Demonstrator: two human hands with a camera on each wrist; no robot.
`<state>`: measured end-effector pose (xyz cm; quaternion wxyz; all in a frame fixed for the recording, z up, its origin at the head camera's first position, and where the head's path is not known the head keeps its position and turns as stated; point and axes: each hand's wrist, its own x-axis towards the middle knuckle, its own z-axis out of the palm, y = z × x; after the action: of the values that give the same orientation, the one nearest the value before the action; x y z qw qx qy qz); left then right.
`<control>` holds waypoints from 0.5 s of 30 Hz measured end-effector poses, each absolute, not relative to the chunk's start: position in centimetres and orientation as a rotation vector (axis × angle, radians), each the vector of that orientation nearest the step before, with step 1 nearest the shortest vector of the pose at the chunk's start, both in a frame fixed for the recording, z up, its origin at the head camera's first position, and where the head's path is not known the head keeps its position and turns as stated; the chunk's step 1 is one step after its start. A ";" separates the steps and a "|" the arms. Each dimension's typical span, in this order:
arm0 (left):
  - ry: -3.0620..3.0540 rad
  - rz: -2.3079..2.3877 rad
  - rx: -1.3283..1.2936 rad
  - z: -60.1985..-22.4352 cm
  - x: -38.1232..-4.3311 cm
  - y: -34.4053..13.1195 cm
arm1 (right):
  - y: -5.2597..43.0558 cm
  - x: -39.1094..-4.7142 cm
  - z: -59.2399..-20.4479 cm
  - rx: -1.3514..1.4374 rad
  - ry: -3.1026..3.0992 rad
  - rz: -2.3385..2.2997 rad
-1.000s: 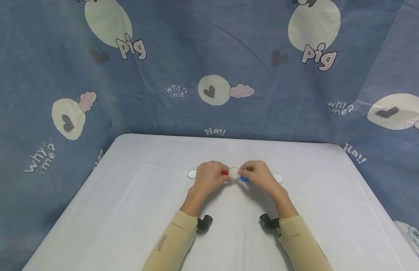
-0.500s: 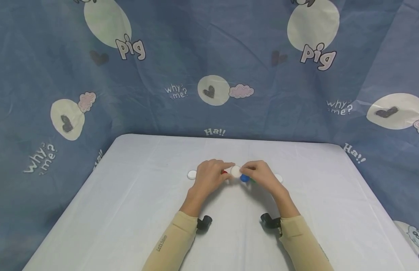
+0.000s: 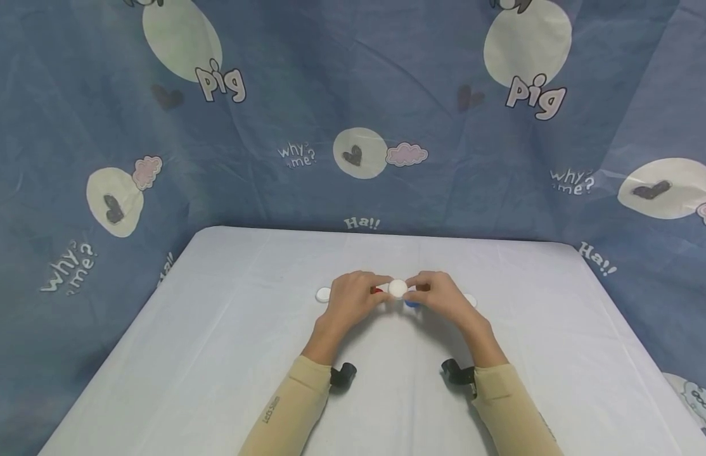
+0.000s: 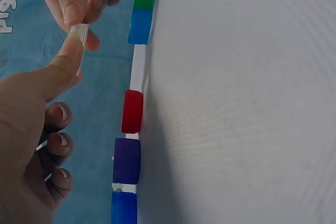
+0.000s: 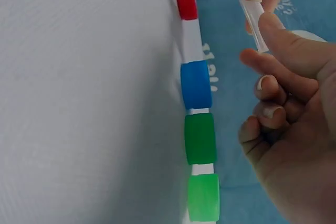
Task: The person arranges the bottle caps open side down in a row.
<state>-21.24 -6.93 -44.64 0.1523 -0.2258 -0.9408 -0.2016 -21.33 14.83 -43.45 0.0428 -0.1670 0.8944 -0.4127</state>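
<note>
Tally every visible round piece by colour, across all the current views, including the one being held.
White pieces: 3, one of them held
Blue pieces: 2
Green pieces: 2
Red piece: 1
Purple piece: 1
Total: 9

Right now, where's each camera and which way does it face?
Head: worn there, facing forward and down at the table; left hand, right hand, sleeves show.
Left wrist: worn there, facing the white disc; both hands show.
Right wrist: worn there, facing that white disc; both hands show.
Both wrist views share a red piece.
</note>
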 end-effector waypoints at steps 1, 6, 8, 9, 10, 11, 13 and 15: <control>-2.707 -0.585 -0.641 -44.7 -21.2 -7.0 | 14.8 -21.4 -43.6 -0.526 2.744 -1.262; -2.723 -0.594 -0.616 -44.9 -21.3 -7.1 | 14.5 -21.6 -44.1 -0.586 2.814 -1.246; -2.719 -0.603 -0.611 -44.9 -21.3 -7.2 | 14.4 -21.6 -44.2 -0.613 2.857 -1.234; -2.715 -0.606 -0.610 -44.9 -21.3 -7.2 | 14.3 -21.6 -44.2 -0.622 2.879 -1.228; -2.711 -0.611 -0.608 -44.8 -21.3 -7.2 | 14.3 -21.6 -44.2 -0.633 2.899 -1.226; -2.709 -0.613 -0.608 -44.8 -21.3 -7.2 | 14.2 -21.6 -44.2 -0.640 2.915 -1.227; -2.705 -0.612 -0.606 -44.8 -21.4 -7.3 | 14.1 -21.5 -44.1 -0.646 2.942 -1.223; -2.705 -0.609 -0.599 -44.9 -21.4 -7.3 | 14.0 -21.4 -44.0 -0.651 2.957 -1.211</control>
<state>-21.39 -7.27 -44.89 0.1519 -0.2087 -0.9425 -0.2123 -21.44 14.05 -44.03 -0.0597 -0.1992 0.9052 -0.3706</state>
